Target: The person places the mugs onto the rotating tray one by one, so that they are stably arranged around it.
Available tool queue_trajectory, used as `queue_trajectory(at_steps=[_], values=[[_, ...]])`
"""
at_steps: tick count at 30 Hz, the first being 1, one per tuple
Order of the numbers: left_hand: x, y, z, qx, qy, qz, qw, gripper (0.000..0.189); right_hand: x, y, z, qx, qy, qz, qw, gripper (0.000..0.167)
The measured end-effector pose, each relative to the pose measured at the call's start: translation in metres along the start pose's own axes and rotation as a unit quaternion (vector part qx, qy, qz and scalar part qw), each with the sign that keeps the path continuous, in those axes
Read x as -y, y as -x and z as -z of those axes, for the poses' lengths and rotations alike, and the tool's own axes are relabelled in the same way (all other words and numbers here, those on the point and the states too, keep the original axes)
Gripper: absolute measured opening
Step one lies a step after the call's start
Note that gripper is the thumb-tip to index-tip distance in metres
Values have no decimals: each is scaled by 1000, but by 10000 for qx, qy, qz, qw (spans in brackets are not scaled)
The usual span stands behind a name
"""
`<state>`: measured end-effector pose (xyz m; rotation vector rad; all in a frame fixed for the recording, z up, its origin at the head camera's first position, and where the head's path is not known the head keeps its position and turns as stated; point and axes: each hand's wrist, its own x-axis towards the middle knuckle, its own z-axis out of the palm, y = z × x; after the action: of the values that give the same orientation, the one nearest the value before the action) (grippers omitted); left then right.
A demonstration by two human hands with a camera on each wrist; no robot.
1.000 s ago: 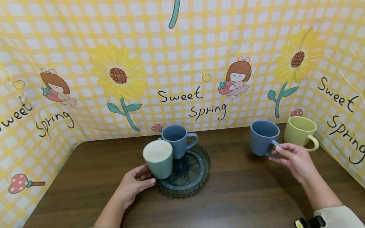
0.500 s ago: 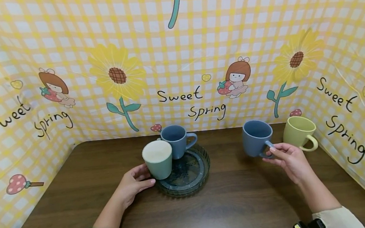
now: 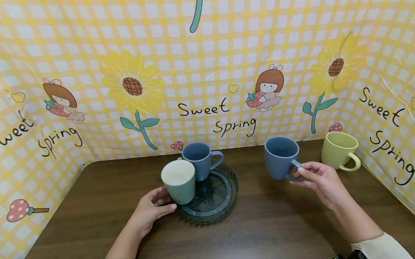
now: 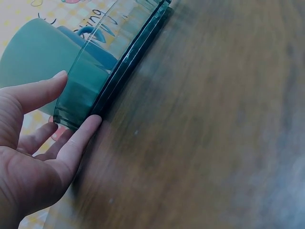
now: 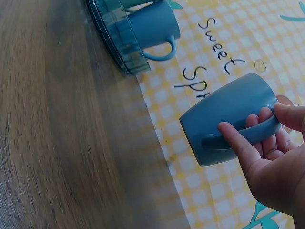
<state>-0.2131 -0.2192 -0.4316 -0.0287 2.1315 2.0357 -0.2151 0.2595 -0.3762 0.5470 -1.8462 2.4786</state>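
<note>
In the head view my left hand [image 3: 153, 211] holds the left edge of a round, clear dark-green tray [image 3: 215, 215]. In the left wrist view its fingers [image 4: 78, 143] lie against the tray's outer wall, beside a green cup [image 3: 180, 189] with a pale inside. A blue mug [image 3: 197, 159] stands behind that cup, at the back of the tray. My right hand [image 3: 321, 183] pinches the handle of a second blue mug [image 3: 281, 160], upright and apart from the tray. It seems lifted slightly off the table; its underside is hidden in the head view.
A yellow-green mug [image 3: 339, 151] stands at the back right, its handle toward the near right. The brown wooden table [image 3: 236, 246] ends at a yellow checked cloth [image 3: 202, 64] that rises behind and on both sides.
My right hand has carried its blue mug leftward, away from the yellow-green mug and nearer the tray. The left hand, the tray and its two cups have stayed put.
</note>
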Motion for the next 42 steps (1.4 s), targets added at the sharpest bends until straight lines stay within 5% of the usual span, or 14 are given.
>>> queue_trajectory(at_steps=[42], values=[[3, 0, 3, -74, -266, -17, 9996, 72, -13, -26, -72, 151, 154, -644, 9977, 10]])
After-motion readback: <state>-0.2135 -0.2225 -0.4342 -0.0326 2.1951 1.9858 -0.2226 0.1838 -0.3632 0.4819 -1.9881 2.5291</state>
